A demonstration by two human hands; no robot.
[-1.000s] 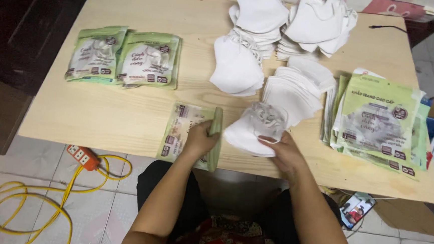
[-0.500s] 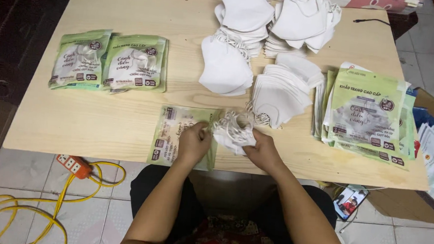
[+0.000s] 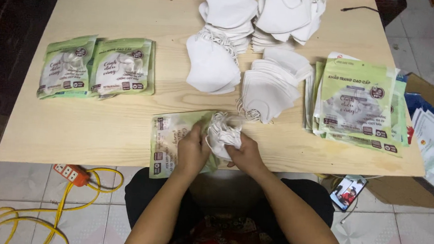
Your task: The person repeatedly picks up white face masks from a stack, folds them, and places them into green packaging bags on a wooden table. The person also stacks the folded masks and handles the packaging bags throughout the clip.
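one pale wooden table [image 3: 101,125], with everything laid across it. beyond the hands, toward the far edge, heaped white masks [image 3: 263,19] in loose piles, and a fanned stack of folded masks [image 3: 269,87] just past the right hand. at the right side, a thick stack of green pouches [image 3: 358,103]; at the left, two filled green pouches [image 3: 100,67] side by side, well apart from the hands. near the front edge, at the middle, a flat green pouch [image 3: 168,139] lying under the left hand. just right of it, touching its open end, a crumpled bundle of white masks [image 3: 224,132] held between both hands. left hand [image 3: 192,150] curled, fingers pressing on the pouch and against the bundle. right hand [image 3: 248,151] closed around the bundle's right side, gripping it. on the tiled floor, lower left, an orange power strip [image 3: 73,173] with a yellow cable [image 3: 30,216].
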